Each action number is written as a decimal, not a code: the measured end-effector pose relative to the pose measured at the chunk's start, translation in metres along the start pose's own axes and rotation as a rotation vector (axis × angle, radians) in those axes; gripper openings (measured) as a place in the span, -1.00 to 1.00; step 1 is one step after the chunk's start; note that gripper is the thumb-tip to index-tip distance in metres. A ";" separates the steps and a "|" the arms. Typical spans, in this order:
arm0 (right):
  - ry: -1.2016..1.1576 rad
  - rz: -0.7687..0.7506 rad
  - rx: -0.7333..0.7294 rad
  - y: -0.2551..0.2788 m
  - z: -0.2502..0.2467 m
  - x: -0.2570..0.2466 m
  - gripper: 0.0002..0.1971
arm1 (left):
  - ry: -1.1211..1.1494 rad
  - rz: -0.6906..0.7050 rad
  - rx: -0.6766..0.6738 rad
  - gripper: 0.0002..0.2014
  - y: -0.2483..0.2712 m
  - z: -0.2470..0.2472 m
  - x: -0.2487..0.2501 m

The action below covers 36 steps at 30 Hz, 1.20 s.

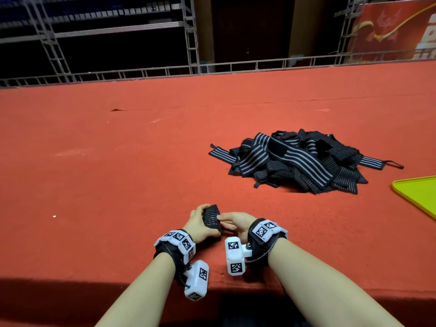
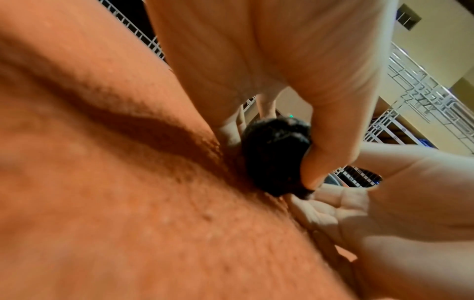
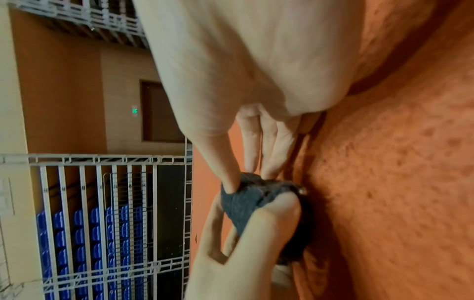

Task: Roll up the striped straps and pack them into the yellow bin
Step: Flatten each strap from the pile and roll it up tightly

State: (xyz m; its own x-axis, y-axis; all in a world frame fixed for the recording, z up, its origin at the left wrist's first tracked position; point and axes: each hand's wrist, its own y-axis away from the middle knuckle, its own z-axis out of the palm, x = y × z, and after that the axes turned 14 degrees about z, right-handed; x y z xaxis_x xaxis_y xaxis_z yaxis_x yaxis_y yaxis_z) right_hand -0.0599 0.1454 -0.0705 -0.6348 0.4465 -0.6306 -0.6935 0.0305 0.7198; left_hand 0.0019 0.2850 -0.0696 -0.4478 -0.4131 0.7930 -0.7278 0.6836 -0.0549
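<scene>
A rolled striped strap (image 1: 211,220) sits on the red desk (image 1: 118,161), grasped from both sides: the left hand (image 1: 200,226) wraps its grip around the roll, and the right hand (image 1: 236,223) pinches its end with thumb and fingertips (image 3: 266,162). Beyond the right hand lies a pile of loose straps (image 1: 299,161); further right, well apart, the yellow bin (image 1: 417,192).
</scene>
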 end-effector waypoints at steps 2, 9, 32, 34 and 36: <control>0.024 -0.027 0.022 -0.002 0.002 0.002 -0.74 | 0.041 -0.004 0.036 0.05 0.002 -0.001 0.001; 0.001 -0.154 -0.048 0.005 -0.006 0.001 -0.68 | 0.113 0.029 0.082 -0.03 -0.003 -0.005 0.011; 0.129 -0.304 0.709 0.209 -0.295 -0.009 -0.76 | -0.102 0.750 -0.293 -0.13 -0.068 0.259 0.258; 0.048 -0.353 0.791 0.222 -0.318 -0.001 -0.76 | -0.059 0.768 -0.346 -0.09 -0.070 0.283 0.279; -0.033 -0.413 0.882 0.231 -0.336 0.008 -0.73 | 0.045 0.737 -0.447 0.03 -0.073 0.302 0.297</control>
State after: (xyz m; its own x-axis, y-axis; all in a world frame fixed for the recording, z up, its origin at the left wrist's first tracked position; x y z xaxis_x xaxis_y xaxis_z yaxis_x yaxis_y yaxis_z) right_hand -0.3397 -0.1443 -0.0070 -0.3794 0.2745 -0.8836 -0.3467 0.8432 0.4108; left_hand -0.2344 -0.0694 -0.0132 -0.6976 0.2463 0.6728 0.0173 0.9446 -0.3279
